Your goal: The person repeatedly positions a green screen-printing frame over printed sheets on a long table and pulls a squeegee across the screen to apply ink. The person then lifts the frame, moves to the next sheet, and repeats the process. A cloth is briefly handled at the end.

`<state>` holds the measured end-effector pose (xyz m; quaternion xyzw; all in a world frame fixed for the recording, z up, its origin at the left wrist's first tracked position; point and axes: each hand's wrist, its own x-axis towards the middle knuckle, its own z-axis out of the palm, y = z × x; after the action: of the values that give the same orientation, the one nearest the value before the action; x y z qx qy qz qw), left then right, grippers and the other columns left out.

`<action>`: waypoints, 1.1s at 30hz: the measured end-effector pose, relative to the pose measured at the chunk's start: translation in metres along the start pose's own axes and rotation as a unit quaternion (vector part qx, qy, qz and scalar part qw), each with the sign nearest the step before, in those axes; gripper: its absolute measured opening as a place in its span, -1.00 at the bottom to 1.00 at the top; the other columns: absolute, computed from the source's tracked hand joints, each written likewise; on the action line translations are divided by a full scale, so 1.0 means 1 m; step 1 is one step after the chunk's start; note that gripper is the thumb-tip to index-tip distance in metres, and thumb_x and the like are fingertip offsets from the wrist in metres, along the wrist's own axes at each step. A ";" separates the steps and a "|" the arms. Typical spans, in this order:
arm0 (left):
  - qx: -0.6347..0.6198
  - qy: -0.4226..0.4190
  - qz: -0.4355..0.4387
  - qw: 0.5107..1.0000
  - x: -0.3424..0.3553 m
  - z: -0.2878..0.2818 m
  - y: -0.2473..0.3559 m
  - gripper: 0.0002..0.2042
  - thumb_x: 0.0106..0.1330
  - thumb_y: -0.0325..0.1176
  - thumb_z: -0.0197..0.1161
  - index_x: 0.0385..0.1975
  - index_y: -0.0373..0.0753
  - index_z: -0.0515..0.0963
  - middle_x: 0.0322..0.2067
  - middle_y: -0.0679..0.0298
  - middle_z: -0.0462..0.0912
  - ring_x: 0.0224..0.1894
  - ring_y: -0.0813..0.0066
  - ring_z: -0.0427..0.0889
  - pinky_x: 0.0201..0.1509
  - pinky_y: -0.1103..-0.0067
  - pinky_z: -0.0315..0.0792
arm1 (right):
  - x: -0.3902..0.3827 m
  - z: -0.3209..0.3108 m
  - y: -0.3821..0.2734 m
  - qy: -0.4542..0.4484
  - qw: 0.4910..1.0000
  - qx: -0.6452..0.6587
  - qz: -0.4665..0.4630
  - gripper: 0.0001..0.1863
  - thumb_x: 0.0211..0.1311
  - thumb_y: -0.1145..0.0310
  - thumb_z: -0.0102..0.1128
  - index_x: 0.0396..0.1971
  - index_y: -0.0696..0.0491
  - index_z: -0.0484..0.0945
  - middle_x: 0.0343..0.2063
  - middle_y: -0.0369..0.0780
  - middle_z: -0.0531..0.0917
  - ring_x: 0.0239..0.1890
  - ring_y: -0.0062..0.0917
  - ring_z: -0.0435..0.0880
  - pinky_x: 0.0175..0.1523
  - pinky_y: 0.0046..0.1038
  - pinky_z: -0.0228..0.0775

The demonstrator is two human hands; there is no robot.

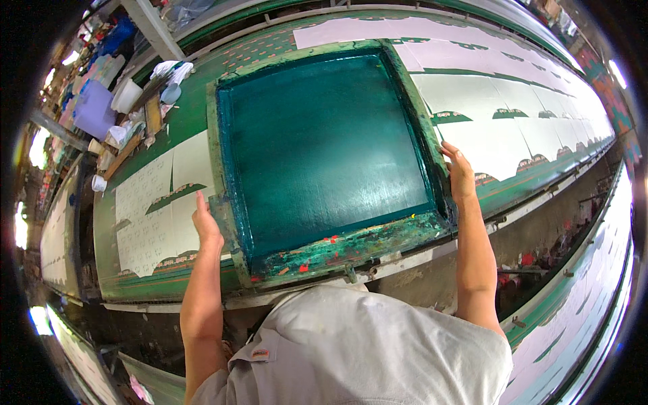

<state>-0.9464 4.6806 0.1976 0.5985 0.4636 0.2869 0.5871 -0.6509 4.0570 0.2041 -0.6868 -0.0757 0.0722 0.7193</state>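
Head view: both hands' fingers grip square screen frame, lying flat, tilted counterclockwise.

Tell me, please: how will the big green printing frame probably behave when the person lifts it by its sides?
The printing frame looks stiff: its thick border keeps straight. It is probably awkward, since the left hand and right hand grip opposite sides. Wet-looking green ink on the edges may make it slippery.

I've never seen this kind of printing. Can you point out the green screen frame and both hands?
screen frame [337, 251], head view, paint-stained near rail
left hand [206, 226], head view, back of hand
right hand [461, 174], head view, back of hand
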 end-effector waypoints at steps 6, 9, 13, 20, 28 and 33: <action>-0.031 -0.046 0.016 0.998 -0.025 0.015 -0.003 -0.39 0.64 0.26 0.21 -0.35 -0.28 0.60 -0.32 0.36 0.56 -0.21 0.48 0.46 0.00 0.42 0.44 | 0.001 -0.029 0.008 -0.011 1.000 0.017 -0.008 -0.12 0.53 -0.28 0.09 0.54 0.14 0.48 0.53 -0.07 0.51 0.61 -0.23 0.34 0.67 -0.02 -0.07; -0.033 -0.038 0.025 0.998 -0.030 0.021 -0.004 -0.42 0.68 0.20 0.19 -0.35 -0.28 0.62 -0.37 0.41 0.53 -0.31 0.50 0.44 -0.12 0.41 0.41 | 0.001 -0.033 0.008 -0.036 0.999 0.036 0.002 -0.07 0.50 -0.32 0.12 0.56 0.15 0.46 0.59 -0.07 0.42 0.63 -0.21 0.30 0.69 -0.01 -0.10; -0.018 -0.019 0.032 0.999 -0.022 0.028 -0.013 -0.39 0.67 0.19 0.20 -0.48 -0.26 0.52 -0.46 0.45 0.38 -0.35 0.52 0.31 -0.22 0.36 0.30 | -0.014 -0.008 -0.011 -0.023 0.974 -0.205 -0.094 -0.28 0.54 0.07 0.29 0.57 0.09 0.46 0.57 -0.01 0.43 0.61 -0.09 0.34 0.67 -0.04 0.08; 0.100 -0.018 0.063 0.993 -0.010 0.028 -0.029 -0.31 0.65 0.24 0.18 -0.57 -0.28 0.31 -0.53 0.36 0.23 -0.36 0.44 0.18 -0.29 0.30 0.19 | -0.145 0.107 -0.051 -0.358 0.840 -0.336 -0.231 -0.60 0.20 0.28 0.62 0.05 0.00 0.83 0.18 -0.11 0.79 0.24 -0.13 0.76 0.36 -0.12 0.59; 0.248 -0.025 0.046 0.967 -0.012 0.033 -0.022 -0.14 0.67 0.35 -0.10 -0.28 -0.52 0.73 -0.22 -0.36 0.77 -0.07 -0.35 0.72 0.12 0.00 0.48 | -0.172 0.174 -0.061 -0.311 0.741 -0.492 -0.334 -0.48 0.07 0.57 0.36 0.12 0.07 0.77 0.08 -0.10 0.79 0.05 -0.16 0.78 0.12 -0.11 0.60; 0.281 -0.036 0.068 0.956 -0.029 0.034 -0.007 -0.18 0.69 0.30 -0.12 -0.35 -0.47 0.71 -0.25 -0.32 0.77 -0.09 -0.33 0.73 0.10 -0.02 0.48 | -0.154 0.219 -0.060 -0.354 0.688 -0.586 -0.242 -0.47 0.15 0.54 0.36 0.20 0.01 0.74 -0.02 -0.12 0.81 0.00 -0.13 0.83 0.08 -0.12 0.65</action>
<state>-0.9297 4.6394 0.1919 0.7798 0.4617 0.1624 0.3904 -0.8467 4.2361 0.2726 -0.8497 -0.5154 0.0740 0.0828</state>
